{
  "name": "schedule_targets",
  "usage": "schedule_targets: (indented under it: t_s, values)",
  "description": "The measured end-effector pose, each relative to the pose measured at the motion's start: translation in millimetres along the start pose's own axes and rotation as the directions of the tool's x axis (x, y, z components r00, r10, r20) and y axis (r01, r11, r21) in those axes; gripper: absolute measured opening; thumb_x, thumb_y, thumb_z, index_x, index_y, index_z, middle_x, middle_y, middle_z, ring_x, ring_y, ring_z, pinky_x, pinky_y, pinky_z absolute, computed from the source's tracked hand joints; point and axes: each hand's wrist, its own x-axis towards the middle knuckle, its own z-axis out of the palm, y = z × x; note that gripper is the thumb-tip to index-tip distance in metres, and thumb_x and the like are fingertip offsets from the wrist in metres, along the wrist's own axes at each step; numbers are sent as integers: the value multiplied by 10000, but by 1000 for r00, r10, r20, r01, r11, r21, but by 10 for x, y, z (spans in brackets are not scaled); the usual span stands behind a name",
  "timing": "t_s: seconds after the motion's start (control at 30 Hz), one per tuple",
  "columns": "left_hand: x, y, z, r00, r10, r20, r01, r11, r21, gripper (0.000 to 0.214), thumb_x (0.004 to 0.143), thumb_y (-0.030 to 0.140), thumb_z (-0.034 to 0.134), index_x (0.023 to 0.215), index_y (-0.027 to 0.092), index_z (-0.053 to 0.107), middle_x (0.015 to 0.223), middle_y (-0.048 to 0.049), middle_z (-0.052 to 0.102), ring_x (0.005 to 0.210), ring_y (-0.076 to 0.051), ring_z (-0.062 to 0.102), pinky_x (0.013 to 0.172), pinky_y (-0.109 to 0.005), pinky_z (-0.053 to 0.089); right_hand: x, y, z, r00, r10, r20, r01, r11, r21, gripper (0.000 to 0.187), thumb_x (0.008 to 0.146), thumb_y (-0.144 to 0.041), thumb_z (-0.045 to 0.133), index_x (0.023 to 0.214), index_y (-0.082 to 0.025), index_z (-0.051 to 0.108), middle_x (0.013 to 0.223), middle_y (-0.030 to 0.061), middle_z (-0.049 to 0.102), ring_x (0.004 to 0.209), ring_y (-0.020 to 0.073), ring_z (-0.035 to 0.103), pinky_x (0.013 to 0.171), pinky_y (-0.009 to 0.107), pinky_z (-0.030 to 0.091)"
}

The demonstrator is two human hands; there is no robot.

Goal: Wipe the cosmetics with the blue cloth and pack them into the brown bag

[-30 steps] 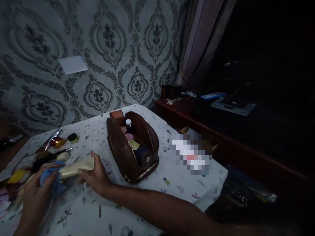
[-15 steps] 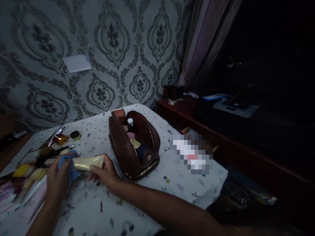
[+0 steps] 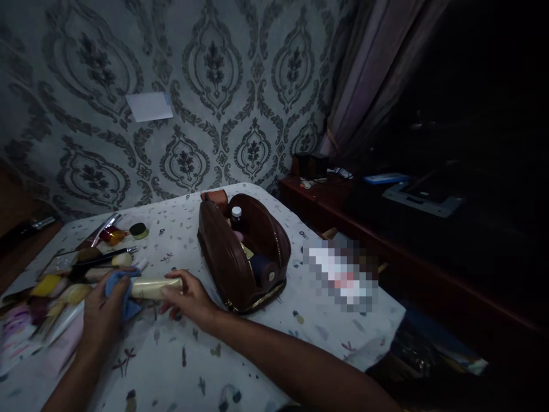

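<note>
- Right hand (image 3: 193, 300): thumb and fingers pinching one end of a pale yellow tube (image 3: 152, 288).
- Left hand (image 3: 103, 303): closed on a blue cloth (image 3: 129, 307), cloth bunched around the tube's other end; exact finger contact under the cloth, can't tell.
- Tube: held roughly level between both hands, over the table, in front of the person and left of the bag.
- Brown bag (image 3: 223, 263): just beyond the right hand, upright, unzipped; white-capped dark bottle (image 3: 237, 218) and dark blue roundish item (image 3: 262, 269) inside.
- Left of the hands: loose pile on the table, brush (image 3: 103, 259), yellow item (image 3: 48, 285), pink-and-white pack (image 3: 17, 337); rest too dim to name.
- Small round jar (image 3: 138, 231): apart from the pile, toward the wall.
- All on a white patterned tablecloth (image 3: 163, 372).
- Right of the bag: pixelated patch, contents unreadable.
- Behind: patterned wallpaper (image 3: 214, 63), white card (image 3: 150, 106) on it.
- Far right: curtain (image 3: 364, 86), dark red furniture (image 3: 300, 200).
</note>
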Motion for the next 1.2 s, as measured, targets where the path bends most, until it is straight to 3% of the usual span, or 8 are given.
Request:
schedule_targets:
  t_s: [0.13, 0.33, 0.53, 0.73, 0.9, 1.03, 1.2]
  values:
    - [-32, 7, -12, 989, 147, 17, -148, 986, 80, 344, 741, 509, 596, 872, 210, 705, 920, -29, 703, 865, -222, 617, 729, -297, 484, 52, -6, -27, 990, 143, -10, -140, 978, 157, 631, 627, -702, 749, 913, -179, 543, 739, -4, 643, 522, 101, 618, 439, 181, 394]
    - [-29, -15, 7, 976, 203, 78, -208, 975, 75, 343, 779, 483, 554, 893, 186, 683, 870, -28, 676, 800, -206, 593, 723, -294, 469, 3, -45, -16, 993, 110, -40, -105, 989, 103, 547, 591, -571, 824, 882, -185, 567, 798, -3, 658, 540, 94, 617, 454, 188, 390]
    - [14, -56, -7, 983, 35, 182, -20, 996, -83, 381, 786, 509, 575, 953, 177, 656, 773, 2, 595, 605, -147, 530, 492, -233, 440, -73, -82, 21, 998, -44, -45, 36, 987, -156, 413, 694, -462, 767, 982, -194, 641, 811, -8, 622, 663, 116, 603, 547, 209, 428]
    - [86, -181, -14, 967, -60, 248, 91, 989, -117, 372, 776, 529, 625, 886, 175, 655, 645, 26, 573, 508, -140, 548, 443, -234, 451, -107, -103, 28, 982, -191, 9, 179, 903, -391, 321, 744, -386, 702, 999, -198, 649, 918, 20, 626, 825, 171, 560, 720, 277, 452]
    - [111, -206, -15, 957, -144, 252, 189, 969, -162, 429, 777, 586, 620, 844, 162, 630, 560, 26, 573, 413, -132, 533, 376, -220, 405, -114, -111, 41, 976, -215, 27, 203, 863, -463, 326, 743, -367, 700, 1003, -182, 633, 958, 32, 624, 909, 193, 561, 819, 308, 444]
    - [116, -178, -25, 952, -235, 199, 276, 936, -218, 431, 803, 609, 589, 782, 179, 578, 498, 34, 541, 366, -135, 502, 343, -231, 389, -138, -127, 51, 988, -154, 29, 153, 908, -391, 353, 748, -395, 700, 1022, -182, 634, 923, 28, 601, 824, 174, 578, 666, 262, 449]
    - [82, -148, 0, 966, -232, 117, 254, 935, -246, 497, 799, 691, 560, 713, 204, 508, 478, 57, 463, 359, -118, 440, 331, -230, 345, -120, -120, 72, 998, 56, -5, -56, 996, -75, 391, 745, -442, 710, 1028, -192, 608, 839, 8, 628, 643, 133, 623, 522, 217, 427]
